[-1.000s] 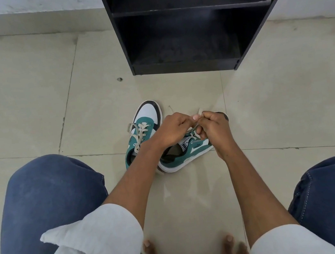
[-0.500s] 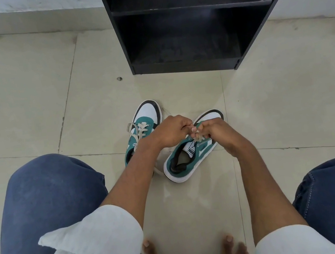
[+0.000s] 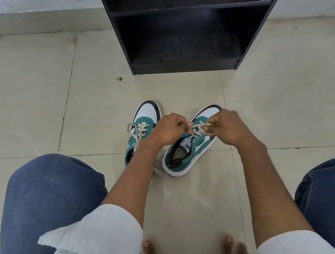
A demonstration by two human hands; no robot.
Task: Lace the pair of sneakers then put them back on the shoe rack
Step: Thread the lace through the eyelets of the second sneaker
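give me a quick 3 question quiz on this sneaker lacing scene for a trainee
1. True or false: both sneakers already sit on the shoe rack.
2. Which sneaker are the hands working on? A) left sneaker B) right sneaker
3. Fill in: the left hand and right hand each pinch the ____.

Key
1. False; both stand on the floor in front of it.
2. B
3. lace
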